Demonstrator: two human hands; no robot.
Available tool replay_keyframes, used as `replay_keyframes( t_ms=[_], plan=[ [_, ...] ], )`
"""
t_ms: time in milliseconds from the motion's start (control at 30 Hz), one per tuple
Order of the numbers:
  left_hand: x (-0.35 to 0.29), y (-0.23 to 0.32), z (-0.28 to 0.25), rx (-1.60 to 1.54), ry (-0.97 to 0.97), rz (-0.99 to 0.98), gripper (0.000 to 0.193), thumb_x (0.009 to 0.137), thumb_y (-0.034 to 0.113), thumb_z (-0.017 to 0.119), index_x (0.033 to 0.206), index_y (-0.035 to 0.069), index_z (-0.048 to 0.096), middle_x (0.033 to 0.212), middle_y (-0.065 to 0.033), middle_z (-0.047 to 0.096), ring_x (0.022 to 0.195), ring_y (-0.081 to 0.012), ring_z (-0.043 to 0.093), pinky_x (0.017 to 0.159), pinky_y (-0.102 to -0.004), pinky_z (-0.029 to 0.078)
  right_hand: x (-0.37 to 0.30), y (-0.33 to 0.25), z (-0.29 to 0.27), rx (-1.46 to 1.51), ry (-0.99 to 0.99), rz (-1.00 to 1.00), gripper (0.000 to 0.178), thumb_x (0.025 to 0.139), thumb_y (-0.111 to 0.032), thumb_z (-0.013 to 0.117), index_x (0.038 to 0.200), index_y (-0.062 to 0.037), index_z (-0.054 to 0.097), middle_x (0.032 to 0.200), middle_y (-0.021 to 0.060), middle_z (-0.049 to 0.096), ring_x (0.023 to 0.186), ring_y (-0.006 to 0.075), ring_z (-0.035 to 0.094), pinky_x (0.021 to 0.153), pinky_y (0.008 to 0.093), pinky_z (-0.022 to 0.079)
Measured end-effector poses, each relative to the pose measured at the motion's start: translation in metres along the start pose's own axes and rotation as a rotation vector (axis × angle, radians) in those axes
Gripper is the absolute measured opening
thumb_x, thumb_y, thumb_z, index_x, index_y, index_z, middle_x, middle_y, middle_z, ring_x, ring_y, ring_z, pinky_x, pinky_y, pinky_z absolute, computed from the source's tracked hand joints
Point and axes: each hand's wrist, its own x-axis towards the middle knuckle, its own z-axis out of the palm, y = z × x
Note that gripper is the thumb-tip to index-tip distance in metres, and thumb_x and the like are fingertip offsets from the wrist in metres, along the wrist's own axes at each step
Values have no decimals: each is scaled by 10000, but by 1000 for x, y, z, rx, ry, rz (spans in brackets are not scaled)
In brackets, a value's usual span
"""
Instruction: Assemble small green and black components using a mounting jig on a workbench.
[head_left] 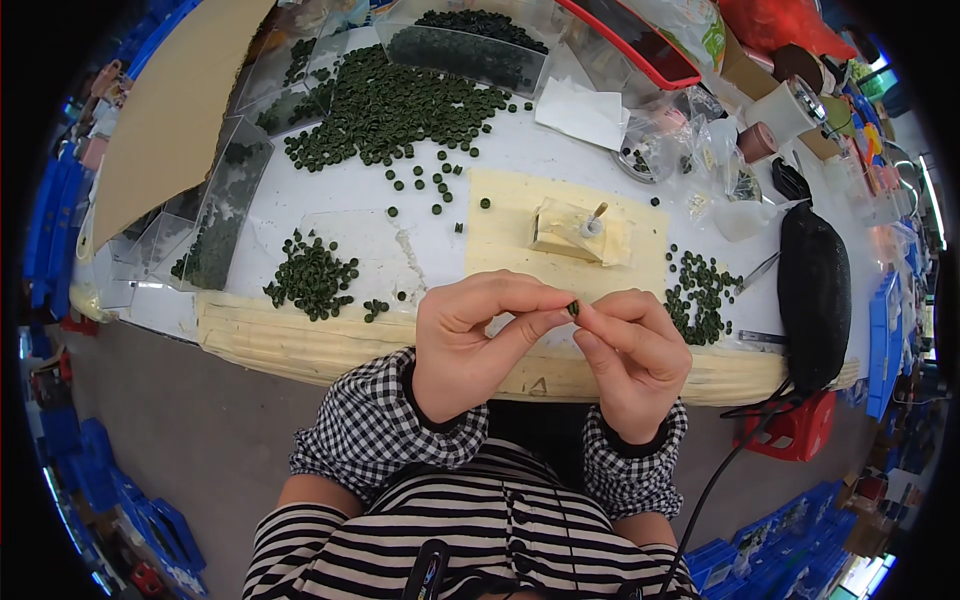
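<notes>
A small dark green ring-like piece (573, 309) is pinched between my two hands over the table's front edge. My left hand (468, 335) grips it from the left between thumb and forefinger. From the right, the fingertips of my right hand (640, 350) close on the same piece. Beyond my hands a small block (565, 238) wrapped in pale tape sits on a cream sheet (495, 240); a short brown peg stands up from its white collar. Loose green pieces form one pile (312, 278) to the left and another (700, 298) to the right.
A large heap of green pieces (400, 105) spreads at the back, beside clear plastic trays (235, 190). Cardboard (175, 120) leans at left. A folded white tissue (582, 113), a red-edged phone (650, 50), tweezers (757, 273) and a black pouch (813, 295) lie farther off.
</notes>
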Motion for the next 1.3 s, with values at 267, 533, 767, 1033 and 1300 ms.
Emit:
replay_keyframes(
  t_ms=[267,533,767,1033,1300],
  plan=[
    [-1,0,3,-296,22,-167,157,859,-56,655,1014,-46,679,983,-116,690,900,-151,660,825,-263,542,-1,1,2,-68,27,-86,329,753,102,714,1060,-17,719,858,77,630,723,144,604,627,222,477],
    [-2,-1,2,-180,13,-75,166,849,-54,662,1013,-38,683,972,-117,692,893,-155,663,822,-267,533,-3,3,3,-67,34,-99,340,748,107,712,1068,-9,714,868,86,629,731,155,608,636,233,485],
    [-1,-2,3,-111,10,-34,185,841,-45,673,1022,-18,696,933,-113,699,869,-148,661,778,-251,523,-3,3,5,-154,82,-176,360,715,108,736,1054,-11,719,861,81,628,734,169,604,627,244,482],
    [1,-1,2,-61,10,-28,194,832,-72,660,1006,-2,709,911,-106,703,844,-137,655,745,-237,510,-2,4,7,-236,92,-232,362,695,106,746,1039,-3,721,804,64,617,682,165,579,581,254,460],
    [1,-2,3,-43,5,12,209,831,-82,654,1012,3,713,910,-111,709,842,-143,663,753,-240,514,-2,2,7,-199,87,-204,358,700,113,740,1039,0,718,808,70,626,677,166,576,580,254,461]
  ],
)
